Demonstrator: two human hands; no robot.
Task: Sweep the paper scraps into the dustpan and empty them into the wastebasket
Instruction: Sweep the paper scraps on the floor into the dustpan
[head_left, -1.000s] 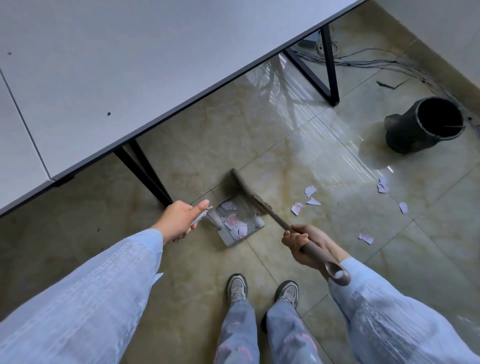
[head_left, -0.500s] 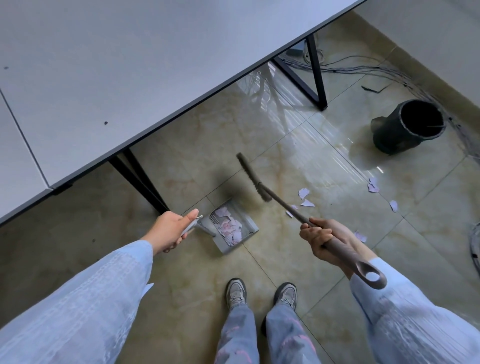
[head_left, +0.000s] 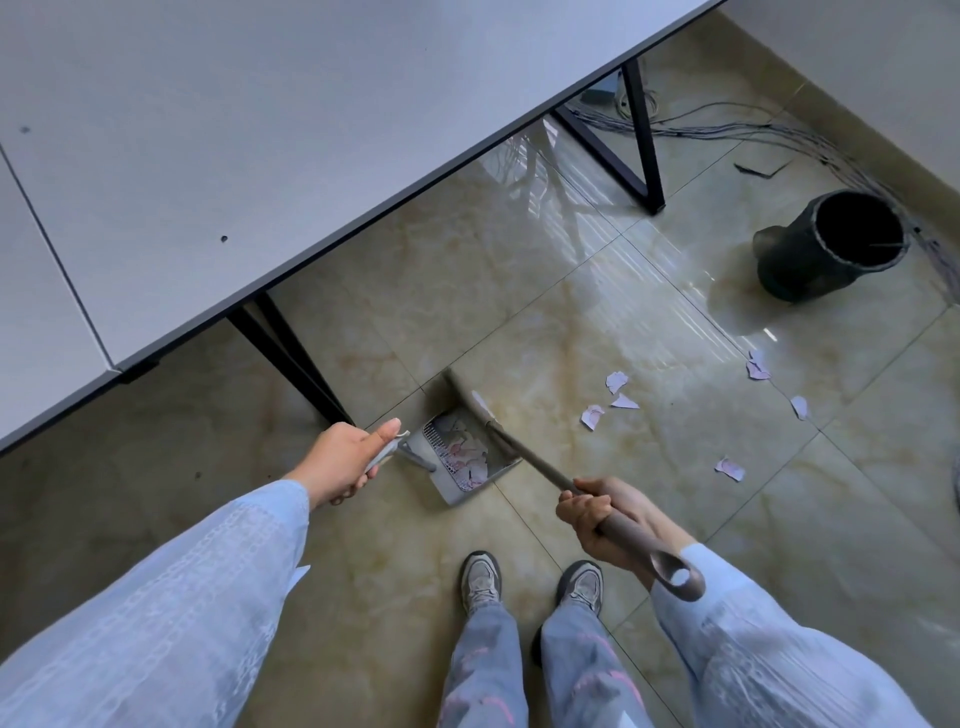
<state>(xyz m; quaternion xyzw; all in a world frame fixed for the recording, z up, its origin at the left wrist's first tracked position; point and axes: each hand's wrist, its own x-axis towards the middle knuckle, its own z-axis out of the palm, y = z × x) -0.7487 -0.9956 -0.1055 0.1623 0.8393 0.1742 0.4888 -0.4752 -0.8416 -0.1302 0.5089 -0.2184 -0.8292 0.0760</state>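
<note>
A grey dustpan rests on the tiled floor just ahead of my shoes, with several pale pink paper scraps lying in it. My left hand grips its handle. My right hand is closed around the brown broom, whose head lies across the pan's far edge. More loose scraps are scattered on the floor to the right. The black wastebasket stands at the far right, its mouth facing me.
A white table with black legs overhangs the left and back. Cables run along the wall behind the wastebasket. My two shoes stand right behind the dustpan.
The broom, lifted and swung out to the right half a second ago, has come back down onto the dustpan's far edge. The dustpan has stayed in place.
</note>
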